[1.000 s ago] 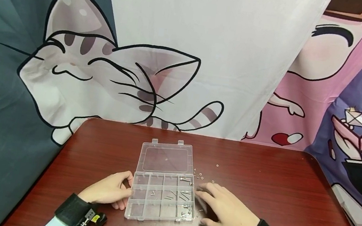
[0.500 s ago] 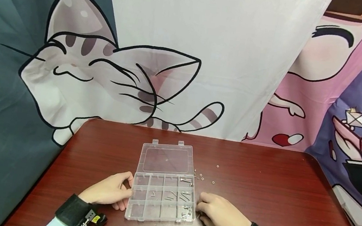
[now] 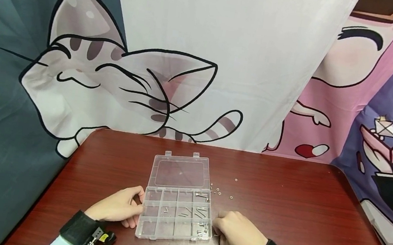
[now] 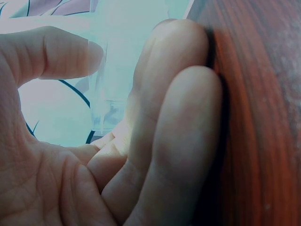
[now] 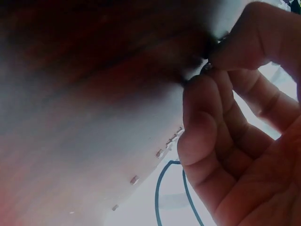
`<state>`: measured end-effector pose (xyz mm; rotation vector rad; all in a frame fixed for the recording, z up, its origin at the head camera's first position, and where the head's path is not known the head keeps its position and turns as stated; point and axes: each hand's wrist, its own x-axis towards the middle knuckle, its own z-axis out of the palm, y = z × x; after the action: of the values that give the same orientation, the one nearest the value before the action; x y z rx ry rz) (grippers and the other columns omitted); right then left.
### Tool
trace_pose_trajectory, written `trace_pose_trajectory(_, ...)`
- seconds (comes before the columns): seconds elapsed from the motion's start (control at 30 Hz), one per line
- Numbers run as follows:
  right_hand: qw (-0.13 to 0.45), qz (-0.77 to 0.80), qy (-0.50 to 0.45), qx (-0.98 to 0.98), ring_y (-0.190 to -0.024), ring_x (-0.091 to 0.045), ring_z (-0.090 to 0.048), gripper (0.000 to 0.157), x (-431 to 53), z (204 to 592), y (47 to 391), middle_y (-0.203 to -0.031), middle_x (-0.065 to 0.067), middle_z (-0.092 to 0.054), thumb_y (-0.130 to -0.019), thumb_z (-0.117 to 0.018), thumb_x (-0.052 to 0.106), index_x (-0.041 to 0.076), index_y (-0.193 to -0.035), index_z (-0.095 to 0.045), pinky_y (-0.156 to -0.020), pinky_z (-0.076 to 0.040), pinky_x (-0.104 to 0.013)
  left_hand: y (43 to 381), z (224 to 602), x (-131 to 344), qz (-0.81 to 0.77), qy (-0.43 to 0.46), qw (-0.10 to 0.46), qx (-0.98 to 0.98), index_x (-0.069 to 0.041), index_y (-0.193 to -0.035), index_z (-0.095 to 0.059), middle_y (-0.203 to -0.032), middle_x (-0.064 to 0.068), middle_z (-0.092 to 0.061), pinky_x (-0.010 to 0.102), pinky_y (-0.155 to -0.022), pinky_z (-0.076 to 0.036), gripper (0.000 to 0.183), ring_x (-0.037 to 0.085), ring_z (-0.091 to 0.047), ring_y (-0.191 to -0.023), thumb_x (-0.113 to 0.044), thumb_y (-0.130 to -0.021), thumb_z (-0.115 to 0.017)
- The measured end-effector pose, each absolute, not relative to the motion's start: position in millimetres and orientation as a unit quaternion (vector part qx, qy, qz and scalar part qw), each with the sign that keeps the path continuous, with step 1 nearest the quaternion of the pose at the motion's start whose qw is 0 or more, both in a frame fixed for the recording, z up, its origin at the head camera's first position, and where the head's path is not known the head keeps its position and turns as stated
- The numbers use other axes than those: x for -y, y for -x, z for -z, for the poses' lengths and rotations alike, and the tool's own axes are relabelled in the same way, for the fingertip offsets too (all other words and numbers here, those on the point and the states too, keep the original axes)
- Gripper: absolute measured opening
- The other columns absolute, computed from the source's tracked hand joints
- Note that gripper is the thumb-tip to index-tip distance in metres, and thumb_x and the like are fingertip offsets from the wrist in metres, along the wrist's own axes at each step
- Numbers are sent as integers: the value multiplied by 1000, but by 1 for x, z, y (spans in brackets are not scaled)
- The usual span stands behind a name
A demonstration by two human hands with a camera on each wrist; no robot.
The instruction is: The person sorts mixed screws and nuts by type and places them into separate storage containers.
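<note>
A dark red wooden table (image 3: 281, 216) stands before cartoon cat drapes (image 3: 113, 78). At its centre lies a clear compartment box (image 3: 175, 215), lid folded back toward 12 o'clock, screws in its right-hand cells. The left hand (image 3: 119, 208) rests at the box's 9 o'clock edge, thumb and curled fingers gripping the wall, seemingly to steady it. At 3 o'clock the right hand (image 3: 238, 235) sits just beside the box, fingertips (image 5: 221, 56) pinched shut on a small metal piece. Loose washers (image 3: 218, 191) lie at 1 o'clock.
</note>
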<state>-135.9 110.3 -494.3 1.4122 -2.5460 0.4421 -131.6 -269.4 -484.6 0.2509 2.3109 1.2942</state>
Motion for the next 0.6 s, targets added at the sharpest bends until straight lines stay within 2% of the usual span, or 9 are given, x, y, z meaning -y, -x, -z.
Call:
trace_pose_trajectory(0.2, 105, -157, -467, 864, -54, 1, -32, 31, -109, 487, 137, -66, 18, -35, -55, -63, 4, 26, -66, -43, -46, -25, -15, 132, 483, 270, -470, -95, 238, -844, -3, -103, -45, -64, 12, -65, 40, -48, -54, 26, 24, -65, -53, -18, -89, -60)
trace_pose_trajectory(0.6, 139, -174, -466, 856, -57, 2, -34, 30, -81, 462, 147, -71, 19, -31, -55, -61, 11, 28, -67, -40, -48, -27, -14, 132, 483, 269, -473, -89, 237, -844, -1, -101, -44, -64, 13, -65, 40, -47, -54, 23, 24, -65, -53, -13, -88, -59)
